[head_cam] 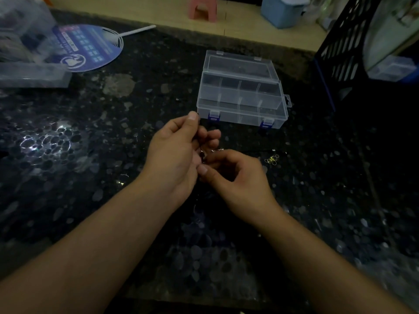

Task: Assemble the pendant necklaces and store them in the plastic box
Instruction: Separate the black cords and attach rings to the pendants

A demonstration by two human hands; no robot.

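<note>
Before one clear plastic box [240, 94], two hands, left [174, 150] and right [235, 177], pinch one small pendant piece [202, 154].

Dim light. Dark speckled stone table [95, 137]; pale wood floor [172, 17] beyond; black perforated crate [340, 53] at right.

Left hand [175, 152] raised, fingers pinched; right hand [235, 177] curled, touching it.

My feed is dim; a white glare patch sits on the dark desk [45, 143], and the edges bend and blur.
</note>
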